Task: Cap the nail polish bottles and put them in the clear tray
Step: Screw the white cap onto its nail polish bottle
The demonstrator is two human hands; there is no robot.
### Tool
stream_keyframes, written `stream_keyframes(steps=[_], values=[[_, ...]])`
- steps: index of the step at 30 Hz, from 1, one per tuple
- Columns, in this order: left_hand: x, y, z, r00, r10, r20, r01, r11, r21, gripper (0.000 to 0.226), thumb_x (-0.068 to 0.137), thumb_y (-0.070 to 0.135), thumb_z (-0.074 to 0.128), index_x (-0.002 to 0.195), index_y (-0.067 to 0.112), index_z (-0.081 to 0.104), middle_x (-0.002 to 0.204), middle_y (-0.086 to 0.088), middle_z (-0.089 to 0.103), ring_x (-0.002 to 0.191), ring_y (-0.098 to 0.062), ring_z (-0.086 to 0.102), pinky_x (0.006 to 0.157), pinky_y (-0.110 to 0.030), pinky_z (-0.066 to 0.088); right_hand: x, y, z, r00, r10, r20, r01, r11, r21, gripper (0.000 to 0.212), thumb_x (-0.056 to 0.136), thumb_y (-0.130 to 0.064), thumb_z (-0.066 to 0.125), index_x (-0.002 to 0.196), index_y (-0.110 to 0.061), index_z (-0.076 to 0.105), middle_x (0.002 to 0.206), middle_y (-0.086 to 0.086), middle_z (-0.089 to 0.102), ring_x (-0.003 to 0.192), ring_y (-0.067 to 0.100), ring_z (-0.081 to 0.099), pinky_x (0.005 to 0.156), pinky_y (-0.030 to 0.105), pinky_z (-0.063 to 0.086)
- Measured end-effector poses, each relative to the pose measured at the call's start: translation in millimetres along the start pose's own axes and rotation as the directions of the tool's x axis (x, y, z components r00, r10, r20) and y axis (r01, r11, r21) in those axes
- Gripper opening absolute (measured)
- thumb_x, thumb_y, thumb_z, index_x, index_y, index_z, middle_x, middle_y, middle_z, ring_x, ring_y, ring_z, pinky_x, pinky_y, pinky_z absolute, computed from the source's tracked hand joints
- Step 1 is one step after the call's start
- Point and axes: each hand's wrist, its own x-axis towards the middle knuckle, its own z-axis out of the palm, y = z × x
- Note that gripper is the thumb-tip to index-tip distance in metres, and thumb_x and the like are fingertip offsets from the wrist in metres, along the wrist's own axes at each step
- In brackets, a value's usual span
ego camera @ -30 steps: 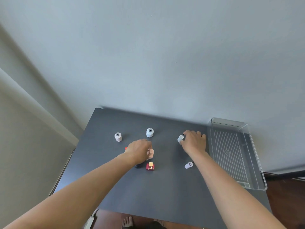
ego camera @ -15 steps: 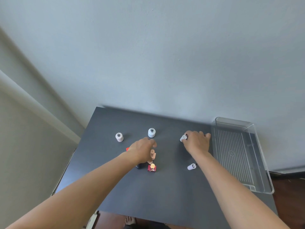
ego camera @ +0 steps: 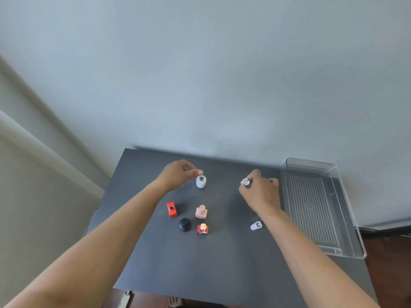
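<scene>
Fingers: left hand (ego camera: 178, 174) apart beside white bottle (ego camera: 201, 181) | right hand (ego camera: 260, 192) pinching white cap (ego camera: 245, 181) | clear tray (ego camera: 347, 221) at table's right edge

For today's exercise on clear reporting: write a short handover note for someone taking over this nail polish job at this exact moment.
Left hand: open, fingers reaching the uncapped white bottle.
Right hand: shut on a white cap.
On the table: open red bottle, black cap, capped pink bottle, capped dark red bottle, loose white cap.
Clear tray: empty.
Left: cap the open bottles, tray everything.
</scene>
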Motion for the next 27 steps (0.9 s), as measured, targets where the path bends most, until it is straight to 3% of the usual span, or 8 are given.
stream_keyframes(steps=[2, 6, 11, 17, 22, 24, 27], values=[[7.3, -3.9, 7.6, 0.996, 0.021, -0.091, -0.008, 0.989, 0.148, 0.041, 0.079, 0.038, 0.076, 0.116, 0.026, 0.063, 0.108, 0.002, 0.064, 0.099, -0.018, 0.061, 0.082, -0.032, 0.051, -4.7, -2.6, -3.1, 1.000, 0.018, 0.004, -0.019, 0.995, 0.098, 0.009, 0.086, -0.018, 0.045, 0.091, -0.015, 0.052, 0.059, -0.002, 0.062, 0.068, 0.016, 0.036, 0.084, 0.036, 0.043], [14.4, -6.8, 25.1, 0.999, 0.049, -0.016, -0.041, 0.942, 0.332, 0.062, 0.075, 0.025, 0.077, 0.132, 0.027, 0.053, 0.124, -0.003, 0.056, 0.111, -0.022, 0.057, 0.094, -0.038, 0.049, -13.4, -8.6, -7.6, 0.998, 0.014, 0.066, -0.027, 0.980, 0.195, 0.003, 0.087, -0.025, 0.047, 0.089, -0.023, 0.048, 0.060, -0.012, 0.054, 0.091, 0.027, 0.037, 0.074, 0.037, 0.047], [18.2, -9.0, 39.4, 0.997, 0.075, 0.004, -0.070, 0.922, 0.381, 0.042, 0.072, 0.023, 0.078, 0.109, 0.032, 0.062, 0.110, 0.002, 0.055, 0.102, -0.021, 0.058, 0.088, -0.042, 0.052, -22.1, -11.2, -10.9, 0.997, 0.037, 0.060, -0.052, 0.965, 0.258, 0.001, 0.087, -0.033, 0.047, 0.088, -0.034, 0.048, 0.068, -0.022, 0.059, 0.095, 0.025, 0.036, 0.063, 0.034, 0.052], [11.9, -6.9, 41.2, 0.994, 0.091, -0.053, -0.067, 0.937, 0.342, 0.023, 0.074, 0.028, 0.073, 0.092, 0.024, 0.060, 0.096, 0.005, 0.062, 0.091, -0.019, 0.060, 0.075, -0.038, 0.053, -34.0, -18.1, -26.5, 0.987, 0.101, 0.129, -0.141, 0.921, 0.362, 0.008, 0.089, -0.036, 0.051, 0.096, -0.037, 0.054, 0.084, -0.023, 0.062, 0.101, 0.016, 0.032, 0.054, 0.049, 0.059], [-6.6, 4.6, 34.5, 0.987, 0.122, -0.100, -0.106, 0.982, 0.157, 0.023, 0.074, 0.025, 0.067, 0.091, 0.024, 0.053, 0.089, 0.009, 0.066, 0.085, -0.012, 0.063, 0.073, -0.039, 0.056, -42.4, -31.7, -42.9, 0.985, 0.086, 0.153, -0.142, 0.901, 0.410, 0.016, 0.093, -0.036, 0.054, 0.105, -0.030, 0.061, 0.092, -0.017, 0.068, 0.108, 0.022, 0.049, 0.067, 0.047, 0.058], [-17.5, 10.7, 30.6, 0.981, 0.160, -0.113, -0.149, 0.984, 0.099, 0.024, 0.071, 0.024, 0.069, 0.088, 0.031, 0.054, 0.088, 0.013, 0.066, 0.085, -0.007, 0.064, 0.072, -0.036, 0.058, -46.8, -38.2, -48.4, 0.989, 0.060, 0.137, -0.114, 0.897, 0.428, 0.016, 0.094, -0.038, 0.054, 0.105, -0.032, 0.064, 0.093, -0.015, 0.068, 0.103, 0.019, 0.054, 0.071, 0.045, 0.058], [-35.7, 19.4, 24.8, 0.968, 0.208, -0.139, -0.204, 0.978, 0.045, 0.026, 0.068, 0.027, 0.071, 0.084, 0.039, 0.054, 0.084, 0.020, 0.066, 0.080, 0.001, 0.064, 0.067, -0.032, 0.059, -53.0, -44.9, -54.3, 0.994, -0.047, 0.100, 0.000, 0.904, 0.428, 0.017, 0.096, -0.030, 0.055, 0.107, -0.032, 0.067, 0.095, -0.007, 0.065, 0.091, 0.018, 0.059, 0.089, 0.042, 0.052]])
